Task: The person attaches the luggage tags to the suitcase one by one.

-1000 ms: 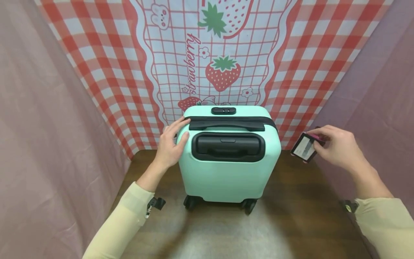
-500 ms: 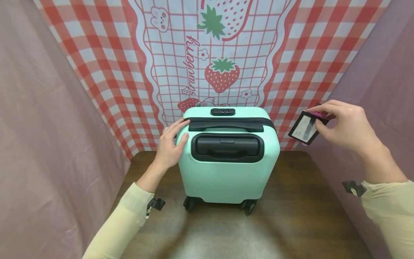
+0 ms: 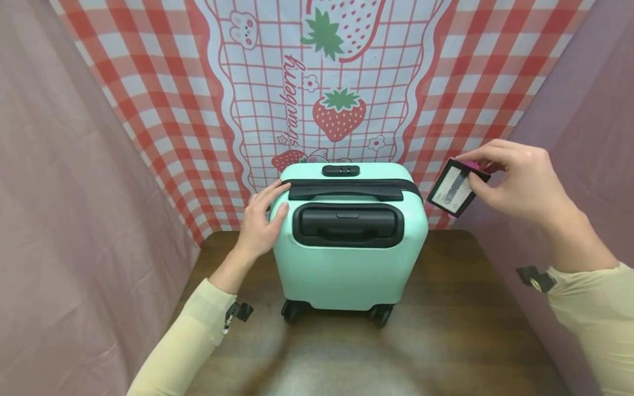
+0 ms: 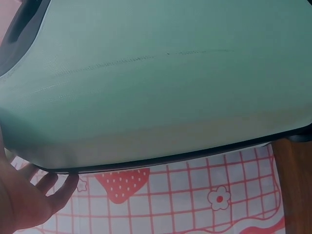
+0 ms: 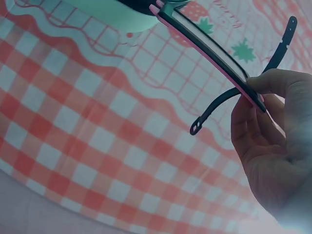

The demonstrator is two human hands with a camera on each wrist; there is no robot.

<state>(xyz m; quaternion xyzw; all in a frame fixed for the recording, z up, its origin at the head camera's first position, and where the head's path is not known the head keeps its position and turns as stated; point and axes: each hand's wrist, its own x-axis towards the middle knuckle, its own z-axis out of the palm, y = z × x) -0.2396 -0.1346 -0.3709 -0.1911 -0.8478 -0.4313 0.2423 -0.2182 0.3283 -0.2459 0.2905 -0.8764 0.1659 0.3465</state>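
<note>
A small mint-green suitcase [image 3: 349, 264] stands upright on its wheels on a brown table [image 3: 446, 341]. My left hand [image 3: 260, 220] rests flat against its upper left corner, fingers straight; the left wrist view is filled by the suitcase shell [image 4: 156, 83], with fingers [image 4: 58, 187] at its edge. My right hand [image 3: 515, 179] pinches a black-framed luggage tag [image 3: 453, 188] with a pink back, held in the air to the right of the suitcase top. In the right wrist view the tag [image 5: 209, 53] is seen edge-on, its black strap [image 5: 234, 95] hanging loose beside my right hand [image 5: 273, 131].
A red-and-white checked strawberry cloth [image 3: 322, 88] hangs behind the table. Pink curtains [image 3: 59, 209] close in on both sides. The suitcase has a black carry handle [image 3: 349, 190], a recessed pull handle [image 3: 348, 224] and a combination lock [image 3: 341, 170] on top.
My right hand has lifted the luggage tag up and slightly left, nearer the suitcase top. My left hand and the suitcase have stayed put.
</note>
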